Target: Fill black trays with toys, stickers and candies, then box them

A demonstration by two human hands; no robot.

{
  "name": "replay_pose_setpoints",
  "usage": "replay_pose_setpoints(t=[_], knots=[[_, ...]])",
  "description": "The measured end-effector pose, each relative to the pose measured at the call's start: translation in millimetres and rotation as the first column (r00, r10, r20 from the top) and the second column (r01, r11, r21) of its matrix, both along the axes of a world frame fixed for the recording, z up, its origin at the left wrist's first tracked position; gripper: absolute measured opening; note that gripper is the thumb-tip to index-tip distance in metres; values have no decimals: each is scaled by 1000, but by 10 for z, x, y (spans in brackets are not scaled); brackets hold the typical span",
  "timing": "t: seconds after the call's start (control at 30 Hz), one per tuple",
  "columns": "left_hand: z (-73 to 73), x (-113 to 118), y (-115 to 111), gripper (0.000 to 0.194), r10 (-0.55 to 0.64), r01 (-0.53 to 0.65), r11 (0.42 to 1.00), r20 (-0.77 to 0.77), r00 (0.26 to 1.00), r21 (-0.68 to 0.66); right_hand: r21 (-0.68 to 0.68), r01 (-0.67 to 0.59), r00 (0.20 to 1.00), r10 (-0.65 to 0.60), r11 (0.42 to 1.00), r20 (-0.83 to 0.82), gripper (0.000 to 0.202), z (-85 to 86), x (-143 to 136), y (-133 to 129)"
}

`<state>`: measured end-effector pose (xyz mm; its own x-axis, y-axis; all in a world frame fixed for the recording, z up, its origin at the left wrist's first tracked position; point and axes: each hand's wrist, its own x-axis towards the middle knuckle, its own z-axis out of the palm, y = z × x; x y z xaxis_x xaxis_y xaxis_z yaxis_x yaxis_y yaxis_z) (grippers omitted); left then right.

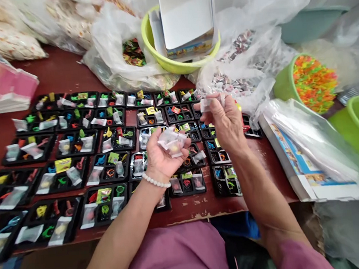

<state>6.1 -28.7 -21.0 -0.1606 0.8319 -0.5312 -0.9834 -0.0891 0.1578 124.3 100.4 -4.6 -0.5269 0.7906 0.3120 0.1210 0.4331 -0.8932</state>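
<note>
1. My left hand is palm up above the trays, fingers curled round a small pile of packets; the cupped palm presumably stops them spilling.
2. My right hand, raised alongside, has thumb and fingertips together on a single packet; a pinch suits something so small, I judge.
3. Trays stand in close rows on the desk, probably for reach.
4. A filled bag lies just beyond my right hand, likely for easy access.
</note>
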Motion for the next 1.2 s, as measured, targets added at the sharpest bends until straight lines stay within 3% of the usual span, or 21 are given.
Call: replay_pose_setpoints(t=[0.1,0.2,0.43,0.53,0.63,0.73,0.93,1.07,1.2], knots=[[49,-71,-30,24,-44,43,999,-74,996,-18,-48,1,992,5,999,129,38,-137,430,185],[87,-110,-77,24,-94,88,995,-133,987,-48,-90,-8,962,32,996,272,35,-301,849,167],[97,12,-171,28,-175,148,978,-187,967,-150,-42,-147,849,147,988,507,14,-428,1453,-358],[90,122,-190,32,-234,210,965,-159,959,-156,45,-162,817,109,986,566,10,-510,1566,-536],[75,245,-183,34,-293,276,950,-111,950,-146,167,-129,845,20,978,534,17,-544,1577,-615],[55,370,-151,32,-343,332,931,-58,937,-152,241,-94,911,-14,966,412,21,-434,1439,-664],[3,562,-117,31,-350,339,932,-71,934,-131,397,-210,955,99,894,281,36,-148,905,-805],[-77,586,-153,20,-324,303,940,-130,937,-157,464,-237,942,85,853,324,18,-149,702,-784],[-165,561,-175,12,-371,358,926,-119,921,-117,400,-265,939,141,877,312,7,-161,666,-683]])
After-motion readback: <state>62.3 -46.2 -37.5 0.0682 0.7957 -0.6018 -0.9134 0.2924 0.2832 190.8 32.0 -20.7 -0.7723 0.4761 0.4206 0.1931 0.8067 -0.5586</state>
